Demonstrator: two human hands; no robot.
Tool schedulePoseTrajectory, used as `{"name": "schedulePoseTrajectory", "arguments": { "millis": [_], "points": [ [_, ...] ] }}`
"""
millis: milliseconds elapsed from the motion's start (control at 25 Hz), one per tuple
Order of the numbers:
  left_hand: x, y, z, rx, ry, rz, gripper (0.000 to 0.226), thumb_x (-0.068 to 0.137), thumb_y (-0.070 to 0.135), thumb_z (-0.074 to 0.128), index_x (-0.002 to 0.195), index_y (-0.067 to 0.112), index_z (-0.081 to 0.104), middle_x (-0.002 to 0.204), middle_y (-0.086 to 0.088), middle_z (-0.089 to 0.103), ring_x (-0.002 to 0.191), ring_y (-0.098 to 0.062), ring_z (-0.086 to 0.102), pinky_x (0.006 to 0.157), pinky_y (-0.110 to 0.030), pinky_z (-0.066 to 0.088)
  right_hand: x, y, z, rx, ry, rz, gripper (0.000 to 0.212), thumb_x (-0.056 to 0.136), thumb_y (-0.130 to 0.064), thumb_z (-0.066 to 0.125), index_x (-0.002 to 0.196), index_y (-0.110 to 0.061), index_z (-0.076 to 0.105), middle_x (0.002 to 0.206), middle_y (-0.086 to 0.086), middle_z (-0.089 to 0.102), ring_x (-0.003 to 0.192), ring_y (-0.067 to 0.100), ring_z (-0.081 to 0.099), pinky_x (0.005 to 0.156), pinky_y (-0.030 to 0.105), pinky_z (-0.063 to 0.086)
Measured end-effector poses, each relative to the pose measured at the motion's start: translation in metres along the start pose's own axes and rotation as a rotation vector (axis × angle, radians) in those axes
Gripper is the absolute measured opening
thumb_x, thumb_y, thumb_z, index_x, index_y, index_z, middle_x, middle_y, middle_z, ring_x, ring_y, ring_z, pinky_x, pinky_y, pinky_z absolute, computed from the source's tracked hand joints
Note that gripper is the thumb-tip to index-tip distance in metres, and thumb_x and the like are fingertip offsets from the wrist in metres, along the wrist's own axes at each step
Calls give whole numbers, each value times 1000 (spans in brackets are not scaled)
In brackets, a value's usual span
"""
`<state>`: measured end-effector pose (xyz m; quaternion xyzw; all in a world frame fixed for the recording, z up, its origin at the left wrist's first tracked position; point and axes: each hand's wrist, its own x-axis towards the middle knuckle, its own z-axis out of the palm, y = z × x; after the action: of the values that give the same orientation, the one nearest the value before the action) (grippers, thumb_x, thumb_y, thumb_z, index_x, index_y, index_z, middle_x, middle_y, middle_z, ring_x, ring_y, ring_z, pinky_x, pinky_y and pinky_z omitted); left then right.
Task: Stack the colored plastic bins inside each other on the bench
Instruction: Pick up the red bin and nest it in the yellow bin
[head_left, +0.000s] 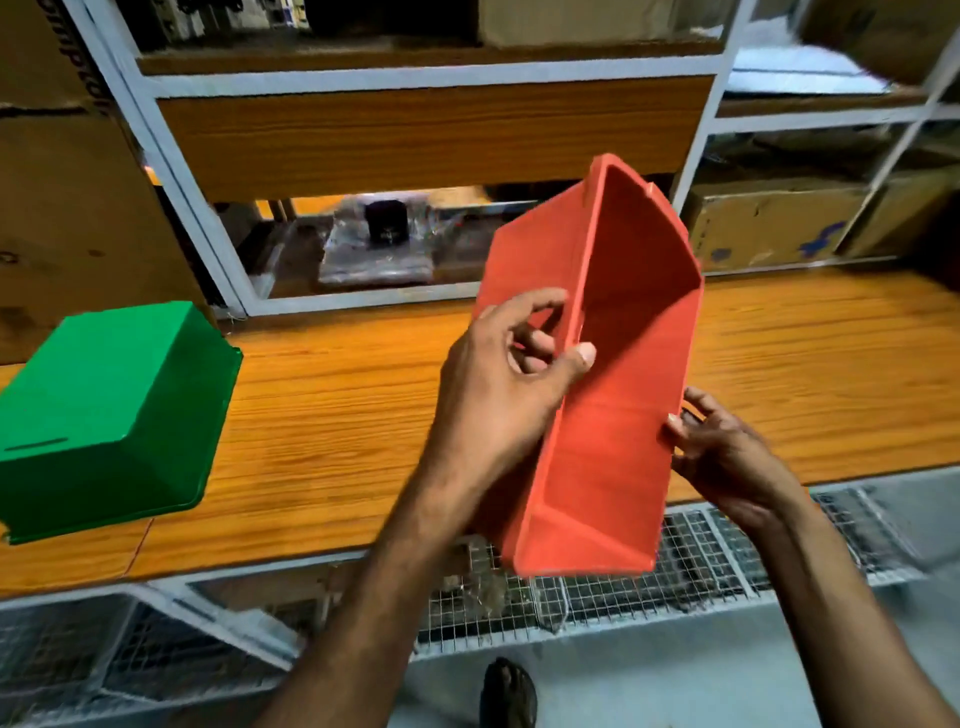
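The left hand pinches the red bin, thumb inside; the right hand grips its opposite rim, fingers partly hidden; the upturned green bin is cut off leftward.

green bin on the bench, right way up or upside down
Upside down: the green bin rests rim-down on the bench, its closed base facing up.

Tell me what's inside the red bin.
Nothing visible: the red bin shows bare walls and floor; the left hand hooks its thumb over the rim, covering that spot.
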<state>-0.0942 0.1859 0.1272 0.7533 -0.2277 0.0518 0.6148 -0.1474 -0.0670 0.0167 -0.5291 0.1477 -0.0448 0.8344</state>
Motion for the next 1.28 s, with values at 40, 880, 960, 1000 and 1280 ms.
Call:
{"name": "schedulePoseTrajectory", "arguments": {
  "millis": [40, 880, 960, 1000, 1280],
  "points": [
    [-7, 8, 18, 22, -31, 9, 44, 77, 34, 82, 119, 37, 70, 83, 10, 61, 60, 0, 53, 65, -24, 51, -18, 1, -17, 43, 14, -5, 42, 92, 9, 50, 117, -24, 58, 89, -3, 70, 66, 4, 60, 68, 25, 52],
    [-29, 129, 538, -258, -740, -610, 13, 96, 20, 67, 90, 8, 65, 71, -4, 73, 58, -11, 66, 65, -28, 50, -286, -214, -467, 102, 690, 99, 12, 85, -10, 69, 94, -3, 68, 69, 18, 73, 55, 25, 72, 56, 34, 63],
    [-35, 139, 579, -225, -762, -557, 13, 97, 18, 65, 87, 10, 64, 52, 8, 69, 40, 0, 60, 48, -20, 49, -296, -226, -507, 98, 724, 67, 38, 59, -14, 85, 91, -12, 63, 58, 8, 59, 46, 18, 56, 56, 26, 52],
    [-36, 142, 598, -220, -788, -529, 9, 97, 18, 66, 93, 10, 65, 59, 6, 72, 41, 0, 60, 44, -17, 48, -299, -232, -519, 106, 708, 46, 37, 61, -14, 83, 90, -15, 60, 50, 1, 53, 39, 11, 47, 50, 19, 44],
    [12, 151, 730, -316, -847, -219, 41, 92, 7, 69, 126, 26, 57, 83, 6, 61, 75, -8, 60, 54, -22, 50, -261, -288, -614, -170, 911, -294, 40, 93, 4, 59, 128, -14, 64, 87, -4, 71, 57, 2, 61, 46, 15, 45]
  ]
}}
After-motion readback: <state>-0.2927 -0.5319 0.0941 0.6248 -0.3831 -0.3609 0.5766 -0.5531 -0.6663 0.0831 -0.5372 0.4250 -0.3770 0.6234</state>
